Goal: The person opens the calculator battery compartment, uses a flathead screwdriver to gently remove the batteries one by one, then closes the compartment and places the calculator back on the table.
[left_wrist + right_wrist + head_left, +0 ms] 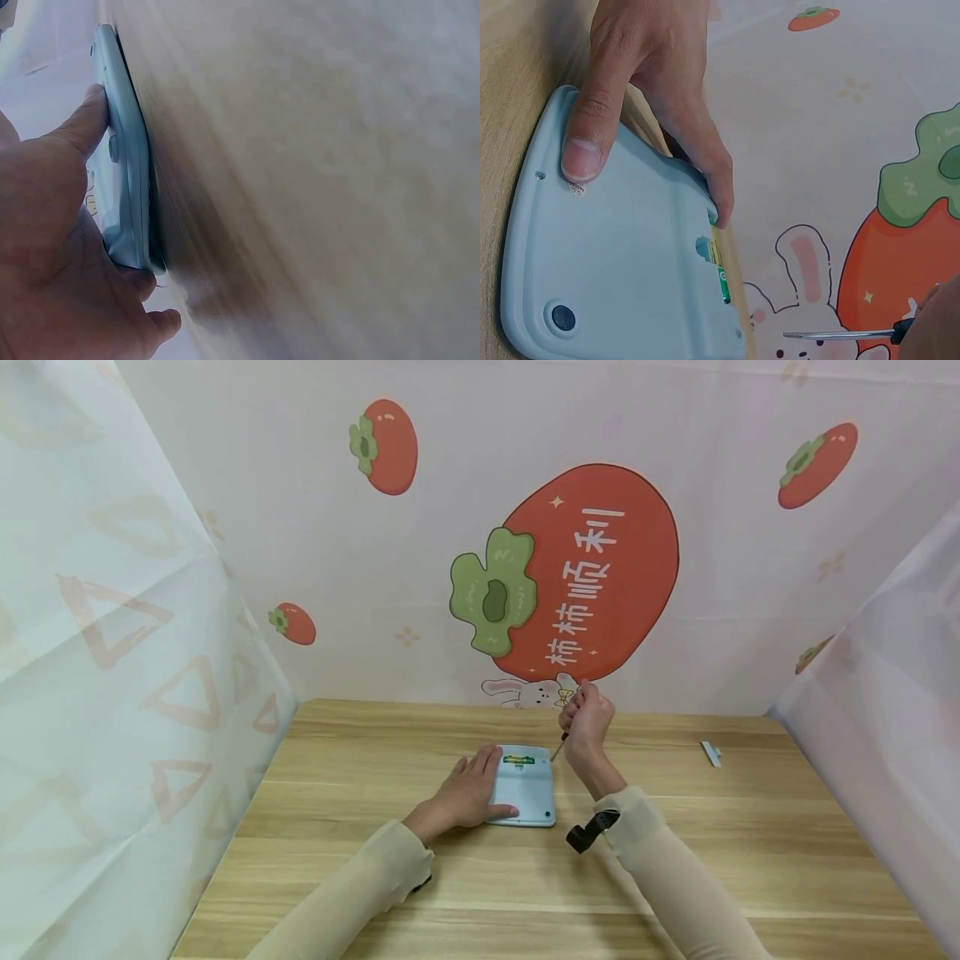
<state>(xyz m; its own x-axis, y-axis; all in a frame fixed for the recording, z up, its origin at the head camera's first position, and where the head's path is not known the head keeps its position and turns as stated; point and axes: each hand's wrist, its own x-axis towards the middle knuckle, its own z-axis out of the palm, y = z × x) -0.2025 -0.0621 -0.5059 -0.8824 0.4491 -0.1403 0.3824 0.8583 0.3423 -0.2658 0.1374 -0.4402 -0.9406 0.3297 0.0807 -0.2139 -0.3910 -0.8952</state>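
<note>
A light-blue, flat device lies with its back up on the table, its kind not shown. Near its far edge, a slot holds a green-and-yellow battery. My left hand holds the device at its left side; the thumb lies on the back panel and a finger bends at the battery edge. In my right hand is a screwdriver with a thin metal shaft and a dark handle. Its tip points down near the device's far right corner; whether they touch, I cannot tell.
A small pale cover piece lies apart on the right of the wooden table. Behind stands a white backdrop with persimmon pictures, and pale sheets close off both sides. A black strap hangs at my right wrist.
</note>
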